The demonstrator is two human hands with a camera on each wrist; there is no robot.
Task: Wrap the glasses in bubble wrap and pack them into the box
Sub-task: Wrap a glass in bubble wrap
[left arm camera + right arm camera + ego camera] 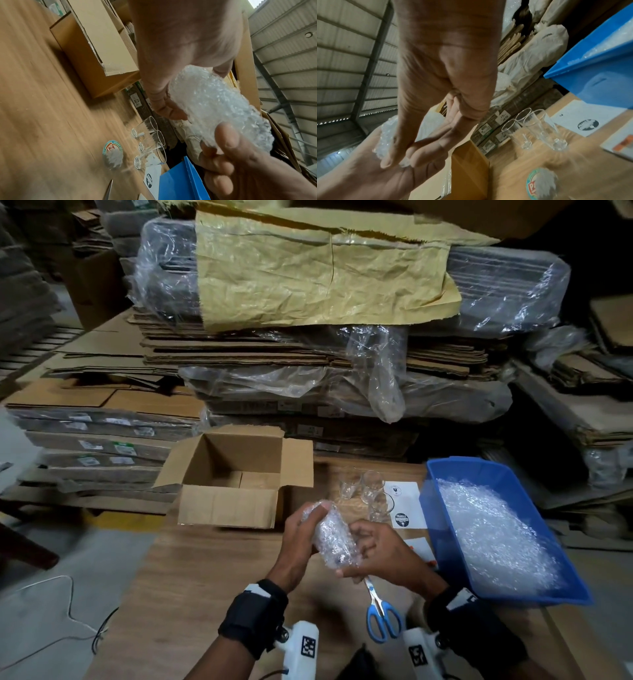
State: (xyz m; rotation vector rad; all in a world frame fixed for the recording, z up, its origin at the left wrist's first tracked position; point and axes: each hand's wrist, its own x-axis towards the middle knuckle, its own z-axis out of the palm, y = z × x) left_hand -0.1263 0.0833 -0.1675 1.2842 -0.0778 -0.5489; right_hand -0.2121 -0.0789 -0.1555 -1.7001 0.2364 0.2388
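Stacks of flattened cardboard under clear plastic (308, 364) fill the background in the head view, which alone takes in the whole wooden table (205, 577). On it, a blue plastic bin of loose bubble wrap (507, 587) sits at the right and an open brown cardboard box (227, 505) at the left, its floor bare where visible. Blue-handled scissors (382, 616) lie near the table's front edge, seen whole only here.

The wrist views add what the head view blurs: three bare clear drinking glasses (147, 142) standing upright and close together between box and bin, a round printed sticker (113, 153) just beside them, and the corrugated wall behind.

Above the table, the left hand (301, 539) curls its fingers round a bubble-wrapped glass bundle (334, 537), thumb at the upper end. The right hand (380, 553) grips the lower end, fingertips (385, 164) pinching the loose wrap together.
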